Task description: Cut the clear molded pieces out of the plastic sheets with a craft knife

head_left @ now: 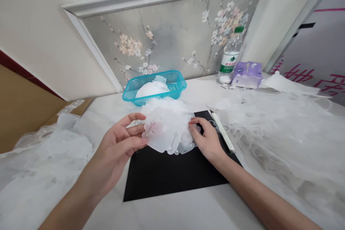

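Observation:
My left hand [118, 142] pinches the left edge of a translucent die-cut plastic sheet [161, 131], its fingers behind and its thumb at the front. Rounded edges and small slots and holes mark this sheet. At its right side, my right hand [206, 136] has thumb and fingertips closed on the edge of the translucent sheets; how many it grips is hidden. More white sheets lie in a pile [168, 105] just behind. Under both hands is a black mat [172, 176] on the white table.
A blue plastic basket [128, 95] holding white pieces stands against the wall. Heaps of translucent sheets lie at left [56, 154] and right [285, 136]. A white stick-like tool [223, 133] rests along the mat's right side. Behind are a water bottle [230, 57] and a purple packet [248, 73].

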`<state>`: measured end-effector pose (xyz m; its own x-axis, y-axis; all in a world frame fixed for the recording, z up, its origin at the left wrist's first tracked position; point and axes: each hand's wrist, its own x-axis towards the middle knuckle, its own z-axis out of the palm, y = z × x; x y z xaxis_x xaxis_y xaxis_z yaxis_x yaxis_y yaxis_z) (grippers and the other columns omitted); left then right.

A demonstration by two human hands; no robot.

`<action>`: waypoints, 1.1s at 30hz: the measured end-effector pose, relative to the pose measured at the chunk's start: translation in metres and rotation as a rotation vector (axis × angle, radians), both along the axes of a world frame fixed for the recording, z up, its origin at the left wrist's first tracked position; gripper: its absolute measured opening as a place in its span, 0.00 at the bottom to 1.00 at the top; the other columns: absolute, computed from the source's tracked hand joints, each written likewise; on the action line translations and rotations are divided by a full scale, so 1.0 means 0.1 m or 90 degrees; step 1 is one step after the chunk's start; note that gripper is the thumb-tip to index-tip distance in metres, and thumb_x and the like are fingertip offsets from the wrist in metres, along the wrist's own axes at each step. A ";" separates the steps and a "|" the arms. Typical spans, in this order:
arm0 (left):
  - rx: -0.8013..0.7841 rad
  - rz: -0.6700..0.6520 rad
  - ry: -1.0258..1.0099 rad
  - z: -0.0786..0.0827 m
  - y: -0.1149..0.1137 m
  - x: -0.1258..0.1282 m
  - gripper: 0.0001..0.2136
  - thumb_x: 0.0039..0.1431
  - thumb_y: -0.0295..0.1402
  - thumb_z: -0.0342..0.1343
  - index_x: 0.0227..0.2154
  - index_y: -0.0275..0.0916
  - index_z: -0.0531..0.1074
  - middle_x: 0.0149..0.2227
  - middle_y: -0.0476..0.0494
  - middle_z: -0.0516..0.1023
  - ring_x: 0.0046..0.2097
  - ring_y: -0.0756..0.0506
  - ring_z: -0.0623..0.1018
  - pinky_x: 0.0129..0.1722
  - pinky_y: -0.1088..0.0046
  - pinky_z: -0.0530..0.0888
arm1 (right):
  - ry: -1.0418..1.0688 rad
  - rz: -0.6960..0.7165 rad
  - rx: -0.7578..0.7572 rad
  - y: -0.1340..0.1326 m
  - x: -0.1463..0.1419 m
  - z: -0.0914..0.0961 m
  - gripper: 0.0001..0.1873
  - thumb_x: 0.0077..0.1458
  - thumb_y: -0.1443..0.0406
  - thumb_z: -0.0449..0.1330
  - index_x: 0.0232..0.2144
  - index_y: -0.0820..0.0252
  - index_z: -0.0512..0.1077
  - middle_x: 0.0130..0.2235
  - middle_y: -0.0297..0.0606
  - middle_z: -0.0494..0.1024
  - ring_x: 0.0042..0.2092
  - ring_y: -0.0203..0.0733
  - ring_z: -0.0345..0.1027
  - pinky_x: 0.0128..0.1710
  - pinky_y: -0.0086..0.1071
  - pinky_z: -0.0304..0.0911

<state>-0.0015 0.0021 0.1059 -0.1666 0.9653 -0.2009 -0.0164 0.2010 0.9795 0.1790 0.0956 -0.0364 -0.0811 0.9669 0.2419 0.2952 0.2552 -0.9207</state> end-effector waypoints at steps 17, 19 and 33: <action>-0.025 -0.040 0.833 -0.50 0.39 -0.39 0.21 0.53 0.44 0.50 0.50 0.44 0.60 0.53 0.41 0.69 0.54 0.37 0.69 0.48 0.57 0.67 | -0.015 -0.002 0.007 0.02 -0.01 0.02 0.08 0.50 0.61 0.51 0.31 0.58 0.67 0.43 0.41 0.73 0.45 0.47 0.64 0.42 0.40 0.59; -0.029 -0.013 0.879 -0.50 0.43 -0.48 0.25 0.53 0.45 0.49 0.52 0.41 0.58 0.55 0.36 0.66 0.56 0.34 0.66 0.49 0.57 0.66 | -0.019 -0.005 0.008 0.02 -0.02 0.03 0.08 0.50 0.61 0.51 0.31 0.58 0.67 0.42 0.41 0.73 0.46 0.47 0.64 0.42 0.40 0.59; -0.066 -0.006 0.827 -0.64 0.55 -0.61 0.21 0.52 0.49 0.50 0.44 0.42 0.66 0.48 0.38 0.73 0.49 0.36 0.72 0.43 0.64 0.67 | -0.016 0.001 0.009 0.03 -0.01 0.02 0.07 0.51 0.63 0.51 0.30 0.58 0.67 0.41 0.41 0.73 0.45 0.46 0.64 0.44 0.40 0.60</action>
